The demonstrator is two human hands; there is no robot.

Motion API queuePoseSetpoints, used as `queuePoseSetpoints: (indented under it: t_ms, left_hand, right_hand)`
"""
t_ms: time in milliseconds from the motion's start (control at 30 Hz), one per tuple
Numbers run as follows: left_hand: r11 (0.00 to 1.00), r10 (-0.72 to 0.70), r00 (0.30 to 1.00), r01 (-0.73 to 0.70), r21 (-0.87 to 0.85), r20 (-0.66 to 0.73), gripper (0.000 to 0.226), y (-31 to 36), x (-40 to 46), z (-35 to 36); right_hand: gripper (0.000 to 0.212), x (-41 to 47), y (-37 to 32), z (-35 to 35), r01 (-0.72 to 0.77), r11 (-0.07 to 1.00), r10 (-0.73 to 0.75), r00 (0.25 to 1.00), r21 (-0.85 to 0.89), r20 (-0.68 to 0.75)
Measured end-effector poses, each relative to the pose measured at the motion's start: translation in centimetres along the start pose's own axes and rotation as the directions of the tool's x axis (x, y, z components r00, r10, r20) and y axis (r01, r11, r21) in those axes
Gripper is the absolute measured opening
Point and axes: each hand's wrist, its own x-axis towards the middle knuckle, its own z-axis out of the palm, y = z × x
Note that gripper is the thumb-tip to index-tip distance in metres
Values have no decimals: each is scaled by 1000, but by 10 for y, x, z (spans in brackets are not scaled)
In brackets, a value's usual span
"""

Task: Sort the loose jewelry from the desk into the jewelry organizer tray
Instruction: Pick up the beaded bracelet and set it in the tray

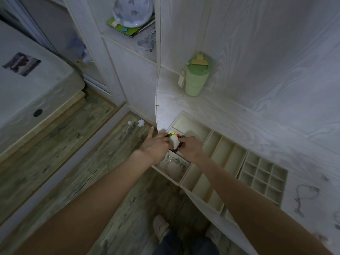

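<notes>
Both hands meet over the left end of the cream jewelry organizer tray (228, 150) on the white desk. Between them is a dark red beaded bracelet (177, 148) with a few green, yellow and red beads at its top, wrapped around a small white cushion (174, 143). My left hand (155, 146) pinches the bracelet's left side, its index finger sticking out. My right hand (190, 147) grips the right side. Below the hands, a compartment holds pale beaded bracelets (174, 167). A thin necklace (305, 194) lies loose on the desk at the right.
A green tumbler (196, 78) stands at the back of the desk (276, 129). The grid section of the tray (263, 175) lies to the right. The desk's left edge curves beside the hands, with wooden floor and crumpled paper (137, 123) below it.
</notes>
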Motion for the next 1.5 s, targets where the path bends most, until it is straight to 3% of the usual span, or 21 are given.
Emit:
queuePoseSetpoints:
  t_ms: [200,367,633,767,933,1033,1167,1400,1500]
  left_hand:
    - [999,-1,1000,2,-38,16,62,-2,-2,-2]
    - [1000,1,1000,-1,-21,7,65,-3,-3,-4]
    - [1000,1,1000,-1,3,10,56,-1,-1,-2]
    - [995,-5,1000,6,-100,7,60,0,-2,-6]
    - [975,-61,996,45,-216,-66,58,14,-6,-16]
    - [978,-90,983,57,-202,-158,41,37,-3,-30]
    - [971,-90,975,40,-237,-204,43,87,12,-49]
    - [953,-51,932,-62,-296,-359,30,198,32,-67]
    - [935,27,920,-161,-316,-391,25,259,42,-67]
  right_hand:
    - [37,-6,-3,-6,-1,1000,1,1000,23,5]
    - [24,-23,-8,-14,97,995,-97,995,17,9]
    - [22,-27,-11,-13,57,978,-60,998,199,12]
    - [22,-26,-11,-11,14,990,-16,1000,143,12]
    - [29,-42,-16,-23,-46,959,42,999,280,22]
    - [37,-52,-5,-37,-97,916,135,988,389,-73]
    - [37,-77,33,-68,-83,884,189,963,461,-189]
    - [37,-164,122,-125,-183,908,318,886,376,-338]
    - [36,-208,180,-132,-235,914,357,853,330,-381]
